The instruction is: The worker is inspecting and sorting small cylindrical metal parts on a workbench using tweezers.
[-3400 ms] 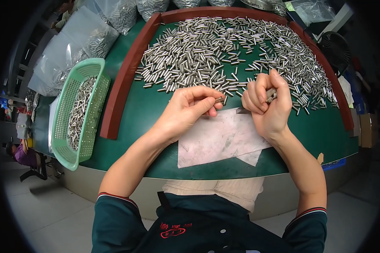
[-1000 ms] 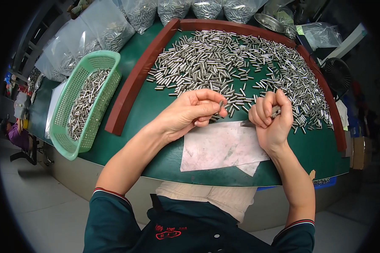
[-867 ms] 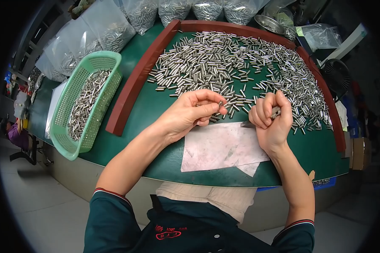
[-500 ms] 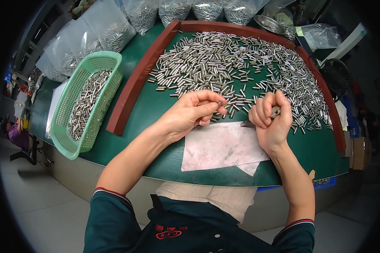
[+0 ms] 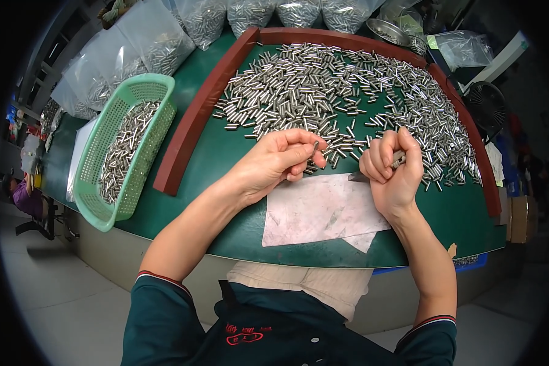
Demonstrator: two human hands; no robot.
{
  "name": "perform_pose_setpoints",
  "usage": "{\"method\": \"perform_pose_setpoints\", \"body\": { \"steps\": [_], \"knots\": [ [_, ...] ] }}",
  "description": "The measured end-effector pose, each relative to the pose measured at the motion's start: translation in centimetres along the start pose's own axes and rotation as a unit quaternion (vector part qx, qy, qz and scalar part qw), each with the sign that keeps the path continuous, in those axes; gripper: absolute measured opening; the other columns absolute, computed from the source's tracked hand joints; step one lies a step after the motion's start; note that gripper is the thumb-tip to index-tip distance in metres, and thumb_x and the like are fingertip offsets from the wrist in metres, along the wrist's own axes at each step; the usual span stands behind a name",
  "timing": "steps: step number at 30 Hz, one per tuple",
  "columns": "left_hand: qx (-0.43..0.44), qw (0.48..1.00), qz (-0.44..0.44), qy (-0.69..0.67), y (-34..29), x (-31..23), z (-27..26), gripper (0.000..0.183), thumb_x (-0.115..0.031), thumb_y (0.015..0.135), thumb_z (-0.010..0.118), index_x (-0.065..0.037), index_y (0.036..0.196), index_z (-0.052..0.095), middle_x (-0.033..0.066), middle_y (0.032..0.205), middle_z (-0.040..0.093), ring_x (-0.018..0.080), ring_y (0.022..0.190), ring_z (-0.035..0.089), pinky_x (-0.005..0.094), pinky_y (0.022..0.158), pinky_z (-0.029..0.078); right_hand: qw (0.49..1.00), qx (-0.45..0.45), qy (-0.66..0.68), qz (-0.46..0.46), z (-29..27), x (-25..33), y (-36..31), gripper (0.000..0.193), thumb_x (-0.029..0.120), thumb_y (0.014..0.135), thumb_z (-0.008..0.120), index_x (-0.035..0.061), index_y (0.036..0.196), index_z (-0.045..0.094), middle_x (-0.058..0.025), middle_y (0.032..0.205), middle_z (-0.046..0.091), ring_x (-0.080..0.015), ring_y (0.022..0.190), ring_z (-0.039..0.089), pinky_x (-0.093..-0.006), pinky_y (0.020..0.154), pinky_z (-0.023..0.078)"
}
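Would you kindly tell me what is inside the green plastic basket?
The green plastic basket holds a loose heap of short metal pins. Whatever lies beneath the top layer is covered.

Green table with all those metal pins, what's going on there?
A person's left hand pinches a small metal pin above a green table, while the right hand grips a greyish object, mostly hidden. Many loose pins lie spread inside a red frame beyond the hands. A pinkish sheet lies on the near side, and a green basket holding more pins stands at the left.
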State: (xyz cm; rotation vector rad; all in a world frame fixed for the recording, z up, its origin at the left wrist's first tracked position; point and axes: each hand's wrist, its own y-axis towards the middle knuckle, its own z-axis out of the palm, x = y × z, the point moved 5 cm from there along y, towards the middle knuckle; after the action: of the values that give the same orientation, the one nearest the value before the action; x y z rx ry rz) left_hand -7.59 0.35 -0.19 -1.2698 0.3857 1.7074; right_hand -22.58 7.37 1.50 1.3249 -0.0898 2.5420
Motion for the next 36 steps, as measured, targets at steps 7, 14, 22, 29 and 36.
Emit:
{"method": "perform_pose_setpoints", "body": {
  "steps": [7, 14, 22, 29, 36],
  "knots": [
    [-0.008, 0.889, 0.119, 0.441, -1.8, -1.2, 2.1, 0.012, -0.011, 0.079, 0.057, 0.000, 0.082, 0.051, 0.0009, 0.053, 0.043, 0.0112, 0.048, 0.041, 0.0261, 0.047, 0.034, 1.000, 0.000, 0.017, -0.017, 0.3, 0.6, 0.1, 0.043, 0.032, 0.091, 0.029, 0.0098, 0.055, 0.033, 0.0022, 0.043, 0.026, -0.0075, 0.038, 0.018, -0.0235, 0.040, 0.019],
    [-0.030, 0.785, 0.108, 0.609, -2.6, 0.4, 2.5, 0.016, -0.013, 0.073, 0.060, -0.001, 0.080, 0.051, 0.0137, 0.056, 0.053, 0.0332, 0.055, 0.054, 0.0416, 0.053, 0.041, 0.997, 0.063, 0.042, -0.022, 3.1, -0.6, -1.5, 0.048, 0.034, 0.092, 0.024, 0.0107, 0.051, 0.032, 0.0029, 0.041, 0.026, -0.0090, 0.037, 0.018, -0.0253, 0.042, 0.020],
    [-0.066, 0.786, 0.167, 0.591, -2.8, 0.4, 2.2, 0.009, -0.007, 0.071, 0.062, -0.001, 0.071, 0.054, 0.0048, 0.043, 0.032, 0.0162, 0.036, 0.035, 0.0307, 0.040, 0.029, 0.997, 0.047, 0.064, 0.020, 3.1, -2.0, -1.7, 0.045, 0.033, 0.090, 0.026, 0.0114, 0.051, 0.029, 0.0027, 0.041, 0.026, -0.0088, 0.038, 0.018, -0.0251, 0.042, 0.019],
    [-0.065, 0.787, 0.175, 0.588, -2.8, 0.4, 2.3, 0.008, -0.005, 0.071, 0.061, -0.001, 0.069, 0.054, 0.0047, 0.043, 0.030, 0.0157, 0.037, 0.033, 0.0305, 0.040, 0.028, 0.996, 0.038, 0.067, 0.034, 3.0, -2.5, -1.2, 0.043, 0.032, 0.088, 0.029, 0.0118, 0.050, 0.029, 0.0024, 0.040, 0.025, -0.0090, 0.038, 0.018, -0.0253, 0.042, 0.019],
    [-0.061, 0.787, 0.165, 0.592, -2.8, 0.5, 2.4, 0.008, -0.005, 0.072, 0.059, -0.001, 0.070, 0.053, 0.0102, 0.047, 0.042, 0.0241, 0.043, 0.043, 0.0346, 0.043, 0.034, 0.994, 0.047, 0.086, 0.051, 3.1, -2.5, -1.1, 0.042, 0.031, 0.088, 0.029, 0.0120, 0.050, 0.029, 0.0023, 0.040, 0.025, -0.0091, 0.037, 0.017, -0.0254, 0.042, 0.019]
  ]
}}
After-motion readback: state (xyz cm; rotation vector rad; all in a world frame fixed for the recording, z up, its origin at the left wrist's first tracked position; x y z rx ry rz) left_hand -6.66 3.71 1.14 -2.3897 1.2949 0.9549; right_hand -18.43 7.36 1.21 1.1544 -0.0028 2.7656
